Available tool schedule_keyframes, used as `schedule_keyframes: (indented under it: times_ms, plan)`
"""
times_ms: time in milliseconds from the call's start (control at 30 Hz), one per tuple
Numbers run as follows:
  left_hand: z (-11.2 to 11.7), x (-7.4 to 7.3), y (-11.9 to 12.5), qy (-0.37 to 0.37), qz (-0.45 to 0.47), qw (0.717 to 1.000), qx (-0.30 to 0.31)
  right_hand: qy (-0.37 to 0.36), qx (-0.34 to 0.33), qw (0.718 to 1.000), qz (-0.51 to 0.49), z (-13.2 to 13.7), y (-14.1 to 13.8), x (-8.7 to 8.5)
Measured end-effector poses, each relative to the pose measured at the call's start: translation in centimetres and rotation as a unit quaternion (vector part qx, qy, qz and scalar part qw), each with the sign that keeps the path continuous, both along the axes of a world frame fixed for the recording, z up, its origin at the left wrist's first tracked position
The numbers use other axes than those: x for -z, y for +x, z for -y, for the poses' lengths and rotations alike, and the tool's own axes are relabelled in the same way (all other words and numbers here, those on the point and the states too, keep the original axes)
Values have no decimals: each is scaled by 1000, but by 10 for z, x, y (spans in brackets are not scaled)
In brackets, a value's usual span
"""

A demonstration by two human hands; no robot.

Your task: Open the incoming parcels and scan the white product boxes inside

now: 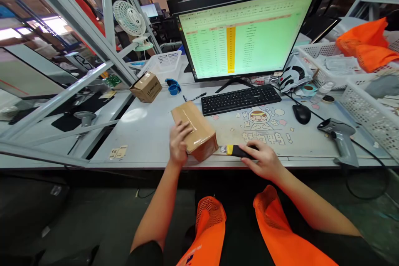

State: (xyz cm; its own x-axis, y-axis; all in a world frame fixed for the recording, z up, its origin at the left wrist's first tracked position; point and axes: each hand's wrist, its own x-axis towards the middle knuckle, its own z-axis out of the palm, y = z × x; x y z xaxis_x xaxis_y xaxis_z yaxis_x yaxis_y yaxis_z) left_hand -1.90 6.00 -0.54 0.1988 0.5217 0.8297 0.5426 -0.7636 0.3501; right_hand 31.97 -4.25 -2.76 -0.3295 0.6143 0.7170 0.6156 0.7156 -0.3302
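A brown cardboard box (193, 126) sealed with clear tape rests at the front edge of the desk, tilted a little. My left hand (178, 143) grips its left side, fingers over the top. In my right hand (263, 158) is a utility knife (238, 151) with a black and yellow handle. Its tip points left and lies close to the box's right end; whether it touches the cardboard I cannot tell. Behind the box are a pen (198, 97) and a black keyboard (241, 99).
A monitor (249, 37) stands behind the keyboard. On the right are a mouse (301, 114), a barcode scanner (341, 139) and white baskets (370, 110). A smaller box (146, 87) and a blue cup (173, 88) sit at the back left, beside a metal frame (84, 29).
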Motion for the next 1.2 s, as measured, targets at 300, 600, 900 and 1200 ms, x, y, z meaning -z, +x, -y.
schedule_keyframes:
  times_ms: [300,600,900,1200]
  plan:
    - [20,16,39,79,-68,995,-7,19,6,997,70,-8,-44,-18]
    - [25,18,46,95,-37,995,-14,27,33,998,51,-10,-39,-30]
    - [21,27,45,87,-37,996,-5,-21,20,997,71,-1,-44,-40]
    - [24,30,45,87,-21,996,5,-7,28,997,78,-2,-42,-50]
